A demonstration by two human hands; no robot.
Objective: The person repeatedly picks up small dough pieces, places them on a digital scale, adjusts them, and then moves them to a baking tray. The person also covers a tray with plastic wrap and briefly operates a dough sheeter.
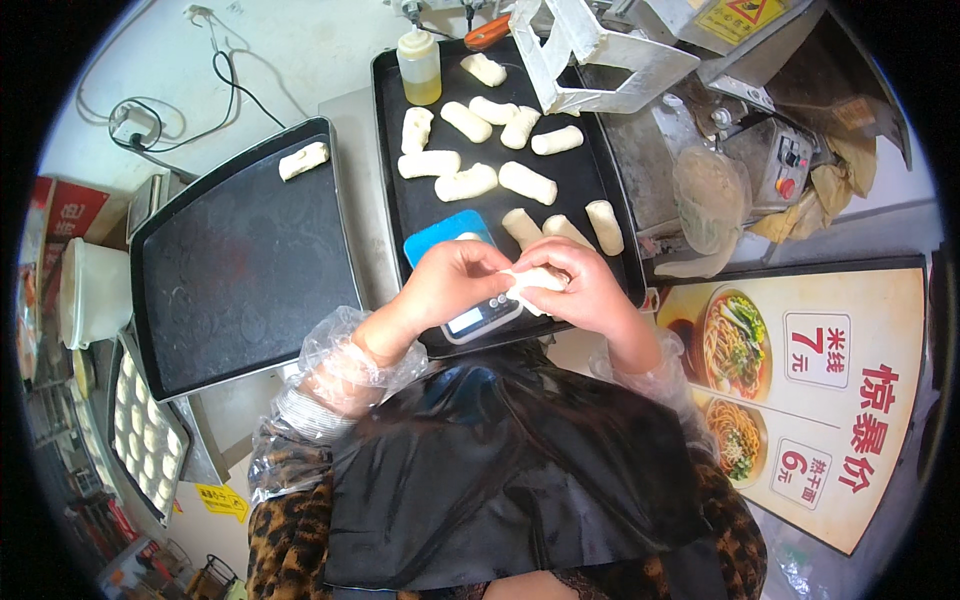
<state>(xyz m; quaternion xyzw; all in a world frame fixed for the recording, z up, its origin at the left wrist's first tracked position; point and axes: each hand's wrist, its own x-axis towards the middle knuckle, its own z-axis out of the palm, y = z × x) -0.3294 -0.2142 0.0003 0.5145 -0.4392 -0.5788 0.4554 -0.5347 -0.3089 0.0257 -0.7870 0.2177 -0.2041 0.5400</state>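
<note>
Between my two hands is a piece of pale dough (pixel 541 280), pinched by the fingers of both. My left hand (pixel 457 281) grips its left end, and my right hand (pixel 581 285) curls around the right end. Below them a digital kitchen scale (pixel 480 319) with a blue top (pixel 442 232) lies on a black baking tray (pixel 397 217); my hands hide part of it. A pale bit of dough (pixel 469 236) shows behind my left hand on the blue top. Several dough rolls (pixel 466 182) are spread over the tray beyond my hands.
A second black tray (pixel 247 262) on the left holds one dough roll (pixel 304 160). An oil squeeze bottle (pixel 419 67) and a white frame (pixel 600 60) stand at the back. Machinery with a red button (pixel 785 187) and a menu board (pixel 817 420) are on the right. A white bucket (pixel 97 292) stands far left.
</note>
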